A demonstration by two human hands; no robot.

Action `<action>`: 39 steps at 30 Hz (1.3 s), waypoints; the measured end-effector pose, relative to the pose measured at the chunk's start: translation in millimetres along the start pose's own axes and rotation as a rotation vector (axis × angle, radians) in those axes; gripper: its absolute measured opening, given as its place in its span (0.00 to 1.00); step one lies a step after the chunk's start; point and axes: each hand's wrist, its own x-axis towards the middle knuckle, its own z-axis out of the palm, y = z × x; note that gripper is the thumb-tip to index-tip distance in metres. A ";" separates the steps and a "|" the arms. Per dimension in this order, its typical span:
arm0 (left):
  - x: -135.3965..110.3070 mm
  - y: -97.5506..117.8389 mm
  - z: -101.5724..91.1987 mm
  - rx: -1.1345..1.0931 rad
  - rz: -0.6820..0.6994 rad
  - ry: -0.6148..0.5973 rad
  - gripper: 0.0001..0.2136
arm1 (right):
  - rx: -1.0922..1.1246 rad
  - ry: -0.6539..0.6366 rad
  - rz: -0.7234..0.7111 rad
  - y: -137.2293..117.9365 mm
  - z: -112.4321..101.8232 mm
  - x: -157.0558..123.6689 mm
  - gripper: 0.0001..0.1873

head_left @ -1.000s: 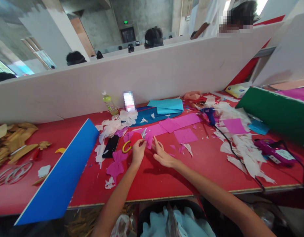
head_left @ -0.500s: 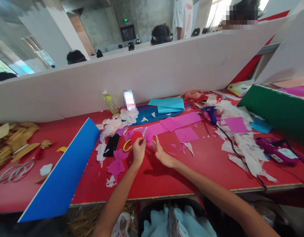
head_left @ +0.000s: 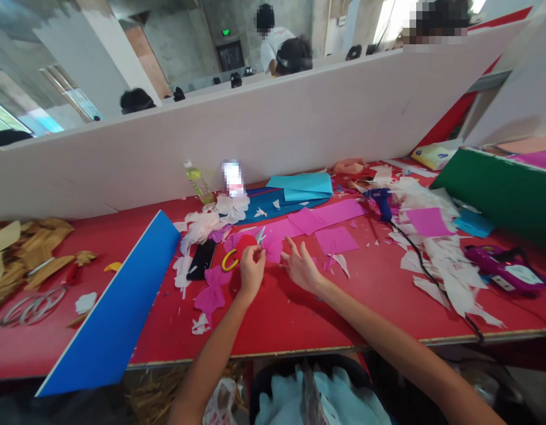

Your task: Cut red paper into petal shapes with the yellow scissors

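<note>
A pale partition [head_left: 255,130] stands behind the red counter [head_left: 299,324]. The left hand [head_left: 252,273] has its grip pinched on a magenta paper piece [head_left: 273,245] over the counter, near yellow-handled scissors [head_left: 229,261]. The right hand [head_left: 304,270], grip released, spreads its fingers just beside that piece.

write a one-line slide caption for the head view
Left hand pinching a thin pink piece over a red table, right hand open beside it, yellow-handled scissors close by.

A yellow-green bottle [head_left: 199,184] stands near the white partition [head_left: 299,121], and a blue board [head_left: 117,310] is at the left side
</note>
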 end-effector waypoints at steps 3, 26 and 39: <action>-0.2 -0.2 -0.4 0.046 0.044 0.001 0.04 | 0.069 0.022 0.046 -1.9 -1.6 0.9 0.29; 1.1 12.8 -4.4 -0.207 -0.145 -0.102 0.05 | -0.694 0.140 -0.237 9.7 -17.5 8.8 0.16; 6.1 15.3 -3.6 -0.806 -0.593 -0.294 0.10 | -0.827 0.196 -0.305 13.6 -25.6 12.7 0.15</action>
